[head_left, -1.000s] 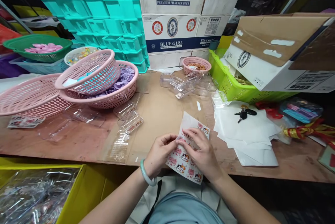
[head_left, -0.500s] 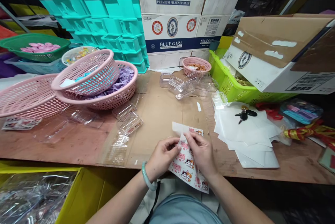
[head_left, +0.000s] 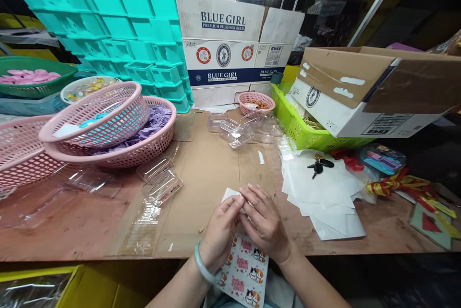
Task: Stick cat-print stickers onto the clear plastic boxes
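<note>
A white sticker sheet [head_left: 242,266] with pink lettering and cartoon cats hangs beneath both hands, over the table's front edge. My left hand [head_left: 220,232], below a pale green bangle [head_left: 203,264], is closed on the sheet, thumb and forefinger pinched at its upper part. My right hand [head_left: 267,225] meets those fingertips from the right; its fingers are bent and close together over the sheet, and what lies under them is hidden. A blank white corner shows above the left fingertips. Clear plastic boxes [head_left: 165,187] lie left of the hands.
Pink baskets [head_left: 158,142] with purple pieces stand at left, before stacked turquoise crates [head_left: 137,25]. Keys [head_left: 317,168] rest on white sheets [head_left: 336,221] at right. Behind are a green basket [head_left: 298,125], a white beer carton [head_left: 223,53] and more clear boxes [head_left: 240,134].
My view has shifted, so the scene sits further left and lower. The sticker sheet has turned more upright, its folded-over top now mostly covered, and my hands have come closer together.
</note>
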Demonstrator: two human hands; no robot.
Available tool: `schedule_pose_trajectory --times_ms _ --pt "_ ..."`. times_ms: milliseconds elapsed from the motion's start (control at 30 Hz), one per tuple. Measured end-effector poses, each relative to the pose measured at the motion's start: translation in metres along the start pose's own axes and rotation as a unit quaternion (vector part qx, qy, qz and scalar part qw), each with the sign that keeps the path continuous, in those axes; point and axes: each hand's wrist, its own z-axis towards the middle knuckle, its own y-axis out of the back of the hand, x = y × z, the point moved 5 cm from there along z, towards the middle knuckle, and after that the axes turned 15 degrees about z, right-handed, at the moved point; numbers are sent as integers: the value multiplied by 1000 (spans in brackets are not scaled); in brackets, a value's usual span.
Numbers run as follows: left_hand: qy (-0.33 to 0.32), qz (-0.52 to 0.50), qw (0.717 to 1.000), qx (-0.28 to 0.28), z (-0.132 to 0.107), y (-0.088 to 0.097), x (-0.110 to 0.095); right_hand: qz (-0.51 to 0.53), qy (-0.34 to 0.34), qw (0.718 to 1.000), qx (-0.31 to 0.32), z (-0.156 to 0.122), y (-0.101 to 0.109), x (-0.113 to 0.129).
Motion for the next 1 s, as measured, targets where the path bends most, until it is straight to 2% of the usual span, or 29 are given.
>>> schedule_pose_trajectory --times_ms 67,133,200,233,300,367,400,467,533,633,700,800,867,933,1000 --pt "15 -30 999 -20 12 -1 3 44 -103 991 -67 -5 3 -10" --pt "-4 14 1000 -24 19 1 3 143 -247 951 -120 -11 11 -30" --pt "-30 66 997 0 23 3 2 238 -343 905 -79 -10 17 -50" --pt "-33 80 996 3 24 4 2 253 -357 898 -52 -5 24 -58" --pt "-21 83 996 -19 26 10 6 187 -324 925 -64 16 53 -77" --pt "3 65 997 -50 29 14 12 24 -254 959 -122 45 90 -99" --pt "13 58 997 -52 30 14 15 -61 -233 965 -106 61 101 -112" --pt "22 57 998 -35 32 10 17 -195 -244 950 9 90 107 -144" --pt "15 69 997 -15 32 5 14 -234 -260 934 77 112 106 -174" --pt "-9 75 997 -21 29 7 3 -255 -284 918 108 130 102 -200" --pt "-13 62 997 -50 27 15 -4 -270 -291 911 108 132 104 -201" --pt "-23 29 993 -111 26 30 -10 -278 -274 916 90 123 102 -181" --pt "-40 5 990 -139 29 34 -12 -241 -237 941 30 111 90 -154" --pt "-55 -22 988 -141 35 31 -15 -137 -191 969 -80 92 67 -122" --pt "-69 -46 990 -116 41 25 -18 -32 -178 971 -154 69 36 -96"
